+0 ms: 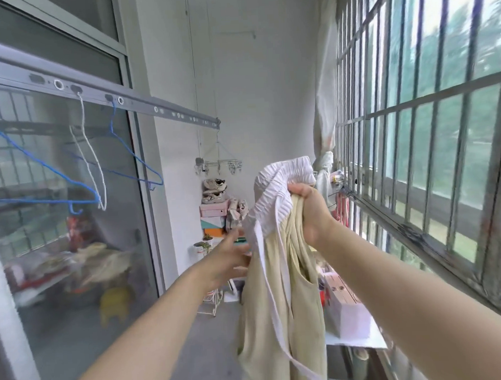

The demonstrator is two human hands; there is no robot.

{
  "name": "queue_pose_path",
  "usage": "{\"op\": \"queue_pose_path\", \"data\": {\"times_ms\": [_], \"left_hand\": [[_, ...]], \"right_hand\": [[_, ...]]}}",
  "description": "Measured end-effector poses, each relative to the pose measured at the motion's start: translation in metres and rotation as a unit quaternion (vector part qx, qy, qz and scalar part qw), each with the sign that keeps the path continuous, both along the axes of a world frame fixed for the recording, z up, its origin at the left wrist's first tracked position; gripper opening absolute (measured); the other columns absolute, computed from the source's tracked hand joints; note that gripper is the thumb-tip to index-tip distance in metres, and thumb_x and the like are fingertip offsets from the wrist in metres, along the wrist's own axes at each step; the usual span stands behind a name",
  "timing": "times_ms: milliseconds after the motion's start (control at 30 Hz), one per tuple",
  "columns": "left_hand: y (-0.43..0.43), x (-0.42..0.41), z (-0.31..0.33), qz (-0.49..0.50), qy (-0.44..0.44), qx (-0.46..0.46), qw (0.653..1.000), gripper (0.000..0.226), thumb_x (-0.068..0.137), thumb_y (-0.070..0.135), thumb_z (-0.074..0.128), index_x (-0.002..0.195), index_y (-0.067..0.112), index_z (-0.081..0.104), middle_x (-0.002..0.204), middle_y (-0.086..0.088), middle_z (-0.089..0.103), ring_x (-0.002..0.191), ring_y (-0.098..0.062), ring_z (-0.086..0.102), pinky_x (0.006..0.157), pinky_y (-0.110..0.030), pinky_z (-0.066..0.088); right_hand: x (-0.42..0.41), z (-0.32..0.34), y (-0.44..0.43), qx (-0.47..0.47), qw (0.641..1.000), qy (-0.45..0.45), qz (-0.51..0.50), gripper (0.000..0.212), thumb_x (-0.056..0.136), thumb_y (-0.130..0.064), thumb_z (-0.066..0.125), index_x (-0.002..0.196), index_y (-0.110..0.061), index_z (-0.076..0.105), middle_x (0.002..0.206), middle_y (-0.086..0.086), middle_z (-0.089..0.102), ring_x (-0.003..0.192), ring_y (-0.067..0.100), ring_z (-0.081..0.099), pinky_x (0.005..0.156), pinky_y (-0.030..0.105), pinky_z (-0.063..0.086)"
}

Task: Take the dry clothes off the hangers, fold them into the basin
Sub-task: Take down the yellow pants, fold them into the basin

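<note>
1. The room is a narrow balcony. A barred window (413,125) runs down the right side and a glass sliding door (71,197) down the left, with a plain white wall at the far end.
2. The grey floor (193,350) is the only surface in view. There is no bench, and the basin cannot be seen anywhere.
3. A drying rail (142,104) crosses the upper left.
4. The task's thing, a cream garment (278,318) with a white ribbed waistband (275,186), hangs in mid-air at centre. It is off any hanger, bunched and unfolded, so folding it and putting it in the basin seem to be left to do.
5. Three hangers on the rail are bare, two blue hangers (41,167) and a white hanger (91,165). That suggests the unhanging is largely done, at least along this stretch.
6. Stacked shoe boxes (213,217) stand against the far wall, and a yellow stool (115,306) shows in the glass.
7. The right hand (307,213) has its fingers clamped on the gathered waistband and carries the garment's weight.
8. The left hand (232,256) reaches in with its fingers straight and apart at the cloth's left edge. It is blurred, so I cannot tell whether it touches.
</note>
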State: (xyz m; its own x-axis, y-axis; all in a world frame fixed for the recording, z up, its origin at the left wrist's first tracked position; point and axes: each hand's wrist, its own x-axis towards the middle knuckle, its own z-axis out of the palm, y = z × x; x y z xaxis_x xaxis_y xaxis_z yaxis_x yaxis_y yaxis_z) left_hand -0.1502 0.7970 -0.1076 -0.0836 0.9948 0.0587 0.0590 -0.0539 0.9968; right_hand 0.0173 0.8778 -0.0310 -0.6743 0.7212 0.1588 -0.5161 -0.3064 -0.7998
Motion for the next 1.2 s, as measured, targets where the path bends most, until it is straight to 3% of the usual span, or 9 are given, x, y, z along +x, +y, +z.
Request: {"op": "queue_pose_path", "data": {"times_ms": [167, 333, 433, 500, 567, 667, 800, 1067, 1200], "left_hand": [[-0.016, 0.01, -0.014, -0.108, -0.047, -0.025, 0.993, 0.052, 0.073, -0.012, 0.055, 0.111, 0.023, 0.061, 0.092, -0.011, 0.066, 0.08, -0.026, 0.061, 0.068, -0.033, 0.054], [-0.034, 0.02, -0.018, -0.138, -0.071, 0.012, 0.988, 0.035, 0.055, -0.015, 0.059, 0.075, 0.013, 0.067, 0.061, -0.007, 0.062, 0.054, -0.021, 0.059, 0.059, -0.029, 0.045], [-0.039, 0.023, -0.007, -0.135, -0.142, 0.079, 0.977, 0.035, 0.056, -0.01, 0.072, 0.079, 0.017, 0.073, 0.071, -0.004, 0.071, 0.062, -0.017, 0.068, 0.059, -0.028, 0.054], [-0.041, 0.025, 0.005, -0.139, -0.177, 0.106, 0.969, 0.045, 0.055, 0.005, 0.084, 0.096, 0.013, 0.069, 0.083, -0.004, 0.073, 0.072, -0.017, 0.07, 0.064, -0.029, 0.056], [-0.039, 0.025, 0.01, -0.115, -0.182, 0.117, 0.97, 0.062, 0.049, 0.006, 0.088, 0.105, 0.008, 0.061, 0.088, -0.005, 0.073, 0.079, -0.018, 0.07, 0.072, -0.031, 0.057], [-0.042, 0.027, 0.004, -0.048, -0.182, 0.143, 0.972, 0.041, 0.064, -0.012, 0.07, 0.1, 0.006, 0.059, 0.085, -0.005, 0.073, 0.077, -0.017, 0.071, 0.076, -0.03, 0.058], [-0.051, 0.017, -0.009, 0.049, -0.178, 0.152, 0.971, 0.033, 0.08, -0.024, 0.048, 0.089, 0.007, 0.055, 0.071, -0.001, 0.072, 0.066, -0.013, 0.07, 0.065, -0.026, 0.058], [-0.061, -0.006, -0.063, 0.149, -0.014, 0.057, 0.987, 0.034, 0.072, -0.02, 0.065, 0.089, 0.007, 0.053, 0.08, -0.009, 0.062, 0.075, -0.022, 0.059, 0.076, -0.037, 0.051], [-0.066, -0.005, -0.103, 0.174, 0.103, -0.012, 0.979, 0.032, 0.069, -0.014, 0.072, 0.083, 0.008, 0.053, 0.075, -0.007, 0.056, 0.071, -0.019, 0.053, 0.06, -0.024, 0.045]], "right_hand": [[0.014, -0.012, -0.031, -0.006, 1.0, 0.018, 0.01, 0.033, 0.07, -0.016, 0.046, 0.078, -0.001, 0.074, 0.078, 0.016, 0.071, 0.068, 0.029, 0.07, 0.067, 0.04, 0.059], [0.04, -0.011, -0.053, 0.011, 0.999, 0.037, -0.034, 0.055, 0.053, -0.016, 0.065, 0.106, -0.002, 0.063, 0.101, 0.016, 0.064, 0.09, 0.032, 0.063, 0.093, 0.043, 0.048], [0.057, 0.006, -0.058, 0.03, 0.995, 0.072, -0.058, 0.033, 0.079, -0.019, 0.048, 0.099, -0.003, 0.068, 0.093, 0.015, 0.07, 0.083, 0.03, 0.068, 0.084, 0.041, 0.054], [0.067, 0.016, -0.058, 0.032, 0.992, 0.098, -0.071, 0.035, 0.091, -0.022, 0.041, 0.096, -0.005, 0.07, 0.088, 0.013, 0.072, 0.079, 0.028, 0.07, 0.072, 0.038, 0.059], [0.07, 0.015, -0.061, 0.021, 0.99, 0.094, -0.102, 0.032, 0.093, -0.024, 0.041, 0.109, -0.007, 0.063, 0.095, 0.012, 0.069, 0.085, 0.028, 0.068, 0.079, 0.038, 0.057], [0.071, 0.0, -0.066, 0.014, 0.988, 0.047, -0.146, 0.035, 0.083, -0.021, 0.05, 0.113, -0.007, 0.06, 0.103, 0.012, 0.065, 0.089, 0.028, 0.064, 0.091, 0.041, 0.05], [0.076, -0.028, -0.075, 0.016, 0.977, -0.032, -0.211, 0.018, 0.092, -0.017, 0.049, 0.087, -0.011, 0.066, 0.074, 0.006, 0.071, 0.068, 0.022, 0.067, 0.074, 0.033, 0.054], [0.067, -0.113, -0.06, -0.019, 0.967, -0.168, -0.191, 0.017, 0.094, -0.019, 0.051, 0.081, -0.015, 0.062, 0.06, -0.001, 0.067, 0.062, 0.015, 0.063, 0.069, 0.03, 0.051], [0.076, -0.175, -0.048, -0.035, 0.952, -0.235, -0.194, 0.008, 0.092, -0.016, 0.056, 0.089, -0.016, 0.063, 0.079, 0.003, 0.064, 0.073, 0.019, 0.061, 0.079, 0.034, 0.049]]}}
